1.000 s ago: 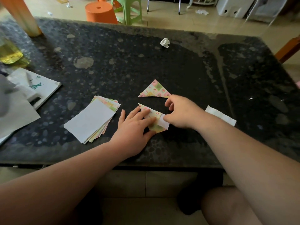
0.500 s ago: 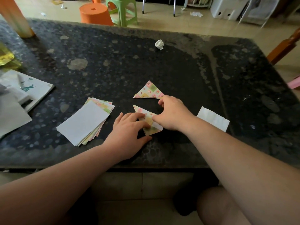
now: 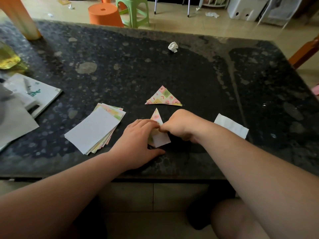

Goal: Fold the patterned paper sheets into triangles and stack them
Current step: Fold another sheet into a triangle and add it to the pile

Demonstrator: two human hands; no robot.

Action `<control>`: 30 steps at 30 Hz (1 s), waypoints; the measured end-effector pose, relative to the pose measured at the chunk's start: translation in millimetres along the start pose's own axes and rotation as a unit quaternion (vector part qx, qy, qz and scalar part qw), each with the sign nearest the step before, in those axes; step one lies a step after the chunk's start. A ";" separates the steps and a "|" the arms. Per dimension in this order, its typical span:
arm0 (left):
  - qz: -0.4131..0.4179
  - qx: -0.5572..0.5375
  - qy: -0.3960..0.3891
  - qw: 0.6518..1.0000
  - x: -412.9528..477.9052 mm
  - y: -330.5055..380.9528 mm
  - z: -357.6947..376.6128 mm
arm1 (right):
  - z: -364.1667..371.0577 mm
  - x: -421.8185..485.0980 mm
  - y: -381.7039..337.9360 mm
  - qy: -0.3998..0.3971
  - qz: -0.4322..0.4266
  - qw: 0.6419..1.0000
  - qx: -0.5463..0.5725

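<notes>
Half-folded sheet (image 3: 161, 139) sits low centre of frame, near the front edge of the dark speckled table (image 3: 172, 69). Its patterned tip points up-frame; a white flap shows at its lower end. Both hands are on it.

Left hand (image 3: 138, 136): comes in from lower left and lies palm down. Fingers are laid over the sheet's left side, pressing it to the table. Thumb is spread out low, on bare table below the sheet. Nothing is gripped.

Right hand (image 3: 181, 125): comes in from lower right, knuckles up, fingers curled under. Fingertips meet the left hand's at the sheet's middle and look to be pinching the paper there. That contact spot is motion-blurred, so I can't tell the exact hold.

Folded triangle (image 3: 164, 97): flat on the table just above the hands in frame, long edge toward the person, touching neither hand. A second edge peeks out under its lower right corner.

Stack of sheets (image 3: 94, 129): left of the left hand, slightly fanned. Top sheet is white side up, with patterned edges showing at the upper right corner.

White slip (image 3: 231, 125): right of the right forearm, flat on the table.

Crumpled paper ball (image 3: 173, 47): upper centre, well apart from everything else.

Left edge: white booklet (image 3: 43, 94) and other white paper. Yellow translucent object (image 3: 7, 57) at upper left.

On the floor beyond the table, top of frame: orange stool (image 3: 103, 14) and green stool (image 3: 133, 12).
</notes>
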State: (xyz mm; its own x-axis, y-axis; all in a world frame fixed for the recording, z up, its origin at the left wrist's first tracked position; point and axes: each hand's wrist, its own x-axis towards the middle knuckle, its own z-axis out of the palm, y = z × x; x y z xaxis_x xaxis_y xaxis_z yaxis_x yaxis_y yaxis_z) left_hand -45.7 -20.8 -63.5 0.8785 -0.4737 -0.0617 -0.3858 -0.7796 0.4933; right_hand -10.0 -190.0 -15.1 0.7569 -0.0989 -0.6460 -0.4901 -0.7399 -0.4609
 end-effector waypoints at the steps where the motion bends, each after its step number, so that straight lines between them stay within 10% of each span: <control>1: -0.003 -0.015 -0.001 1.000 -1.0 -2.0 -1.7 | 0.4 -1.0 -0.7 -0.014 -0.002 1.000 0.025; 12: -0.040 -0.003 0.015 0.999 -5.6 -6.1 -8.7 | -3.4 2.6 9.7 0.030 -0.037 0.982 0.180; 30: -0.166 -0.034 -0.082 0.982 -2.7 -2.9 -24.2 | 17.6 -9.5 -8.8 -0.041 -0.125 0.988 0.081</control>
State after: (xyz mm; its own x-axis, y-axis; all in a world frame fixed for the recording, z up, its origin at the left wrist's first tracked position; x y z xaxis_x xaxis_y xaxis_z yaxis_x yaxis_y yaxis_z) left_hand -40.2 -7.3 -43.8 0.8937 -0.2616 -0.3644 -0.0608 -0.8755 0.4793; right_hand -20.6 -170.8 -15.7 0.8288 0.1321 -0.5437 -0.3600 -0.6179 -0.6990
